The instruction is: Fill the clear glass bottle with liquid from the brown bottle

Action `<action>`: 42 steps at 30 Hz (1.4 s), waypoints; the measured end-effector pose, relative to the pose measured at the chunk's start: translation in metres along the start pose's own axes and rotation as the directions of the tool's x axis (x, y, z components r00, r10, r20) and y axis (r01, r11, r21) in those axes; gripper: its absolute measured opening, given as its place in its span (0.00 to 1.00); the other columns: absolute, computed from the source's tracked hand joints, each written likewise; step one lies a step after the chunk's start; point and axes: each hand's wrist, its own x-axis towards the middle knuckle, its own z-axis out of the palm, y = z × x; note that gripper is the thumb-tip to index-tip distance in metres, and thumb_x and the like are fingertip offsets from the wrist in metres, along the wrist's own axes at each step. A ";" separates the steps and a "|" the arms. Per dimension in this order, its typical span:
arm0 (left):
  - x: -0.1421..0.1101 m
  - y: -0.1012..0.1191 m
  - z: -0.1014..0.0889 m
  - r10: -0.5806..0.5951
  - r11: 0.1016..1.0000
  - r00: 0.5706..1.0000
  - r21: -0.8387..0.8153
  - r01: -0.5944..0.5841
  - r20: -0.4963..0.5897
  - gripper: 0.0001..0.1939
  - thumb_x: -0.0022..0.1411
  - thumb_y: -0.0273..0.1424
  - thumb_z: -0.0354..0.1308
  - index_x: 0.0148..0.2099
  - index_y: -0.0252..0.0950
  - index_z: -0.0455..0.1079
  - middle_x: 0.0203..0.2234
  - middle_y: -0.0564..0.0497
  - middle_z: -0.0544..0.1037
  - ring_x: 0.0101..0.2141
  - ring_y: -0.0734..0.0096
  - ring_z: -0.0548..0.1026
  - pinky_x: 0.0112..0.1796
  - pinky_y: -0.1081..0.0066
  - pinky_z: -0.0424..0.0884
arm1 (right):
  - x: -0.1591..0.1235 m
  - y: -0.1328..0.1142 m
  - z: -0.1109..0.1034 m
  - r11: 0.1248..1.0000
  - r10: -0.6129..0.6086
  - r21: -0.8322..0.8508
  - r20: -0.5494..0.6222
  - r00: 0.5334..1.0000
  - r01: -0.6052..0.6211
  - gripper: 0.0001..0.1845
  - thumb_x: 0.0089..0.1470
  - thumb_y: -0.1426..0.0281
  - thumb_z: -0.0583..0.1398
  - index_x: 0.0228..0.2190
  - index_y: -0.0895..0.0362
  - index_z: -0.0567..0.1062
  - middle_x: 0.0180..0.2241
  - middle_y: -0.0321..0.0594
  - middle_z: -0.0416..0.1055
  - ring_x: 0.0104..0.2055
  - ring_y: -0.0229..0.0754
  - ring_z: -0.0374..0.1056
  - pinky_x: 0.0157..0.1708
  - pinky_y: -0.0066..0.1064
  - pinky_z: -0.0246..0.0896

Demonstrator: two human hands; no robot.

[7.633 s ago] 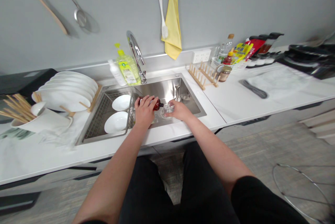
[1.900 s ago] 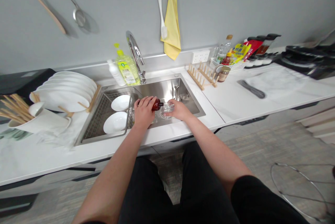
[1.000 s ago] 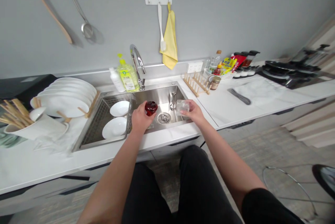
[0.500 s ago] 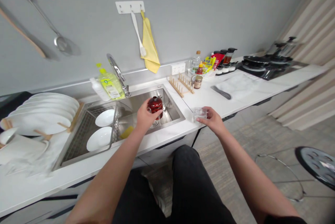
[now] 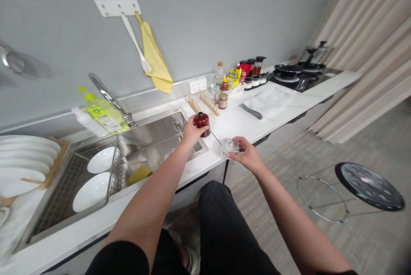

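Observation:
My left hand is shut around a small dark red glass bottle, which it holds upright above the right corner of the stainless steel sink. My right hand grips a clear glass tumbler by its side, just past the sink, above the white counter. The hands are apart, and neither object touches the other. A yellow sponge lies in the sink basin, below and to the left of my left hand.
Left of the sink, a wire drying rack holds two white bowls. A dish soap bottle and a chrome faucet stand behind the basin. Further right are a wooden plate rack, a condiment basket, a folded towel and pans on a stove.
The bottle and tumbler, once held together over the sink, have come apart. The tumbler has moved right over the counter, the bottle stands upright, and my view has swung right.

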 end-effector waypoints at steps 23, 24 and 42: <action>-0.129 -0.002 -0.146 0.222 0.920 0.971 0.348 -0.179 -0.088 0.24 0.67 0.35 0.71 0.64 0.43 0.80 0.60 0.42 0.84 0.57 0.52 0.84 0.59 0.52 0.82 | -0.012 -0.027 0.058 0.998 -0.034 0.056 0.129 0.991 0.026 0.40 0.43 0.47 0.82 0.52 0.49 0.79 0.49 0.44 0.85 0.49 0.58 0.82 0.49 0.47 0.78; -0.148 -0.001 -0.170 0.217 0.905 0.970 0.395 -0.159 -0.106 0.21 0.68 0.38 0.70 0.62 0.43 0.82 0.58 0.43 0.85 0.53 0.55 0.85 0.56 0.53 0.83 | -0.013 -0.031 0.067 0.997 -0.040 0.066 0.148 0.988 0.030 0.40 0.43 0.47 0.82 0.52 0.49 0.79 0.49 0.44 0.85 0.48 0.58 0.82 0.49 0.48 0.78; -0.362 0.022 -0.471 0.229 0.676 0.534 0.527 0.514 -0.814 0.22 0.69 0.50 0.62 0.53 0.38 0.77 0.41 0.47 0.82 0.38 0.59 0.79 0.48 0.59 0.78 | -0.049 -0.097 0.257 0.950 -0.132 0.311 0.466 0.875 -0.022 0.45 0.39 0.42 0.82 0.51 0.48 0.75 0.47 0.42 0.84 0.47 0.56 0.83 0.51 0.49 0.82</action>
